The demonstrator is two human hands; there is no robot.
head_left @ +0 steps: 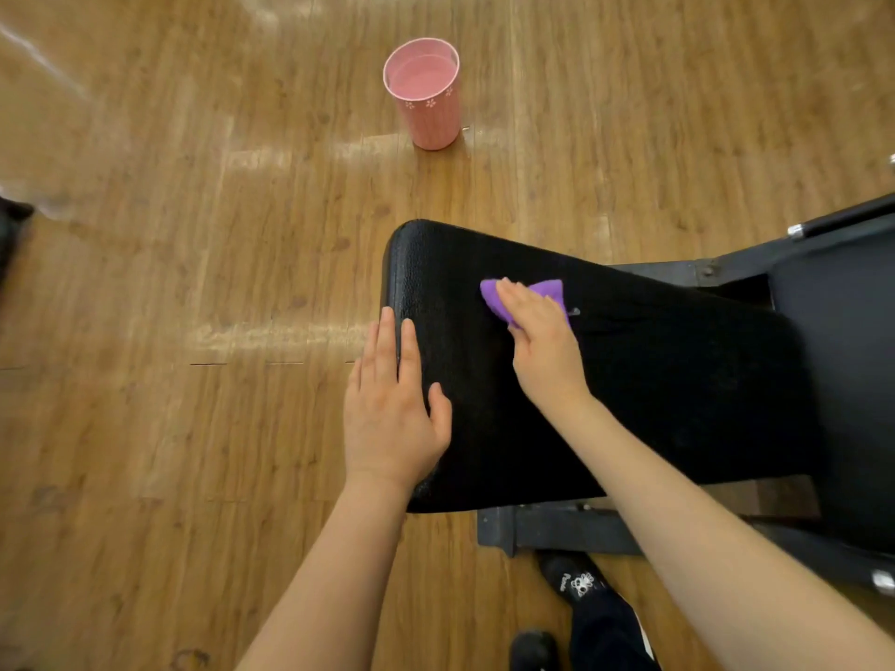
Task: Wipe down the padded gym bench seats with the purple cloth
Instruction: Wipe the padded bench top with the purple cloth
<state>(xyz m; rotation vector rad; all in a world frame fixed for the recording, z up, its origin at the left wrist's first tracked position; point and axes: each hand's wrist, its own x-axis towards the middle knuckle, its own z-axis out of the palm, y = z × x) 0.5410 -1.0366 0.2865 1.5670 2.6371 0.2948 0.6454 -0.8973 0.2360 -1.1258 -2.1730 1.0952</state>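
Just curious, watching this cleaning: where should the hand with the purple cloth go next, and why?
Probably a sweep toward the rounded far end of the black bench pad. The right hand presses the purple cloth flat near the pad's middle, and the stretch beyond it looks not yet covered. The left hand rests on the pad's edge, steadying it.

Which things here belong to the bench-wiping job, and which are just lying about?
Part of the job:
purple cloth, pressed down by the right hand
padded bench seat, steadied at its end by the left hand

Lying about:
pink bucket on the wooden floor
metal frame
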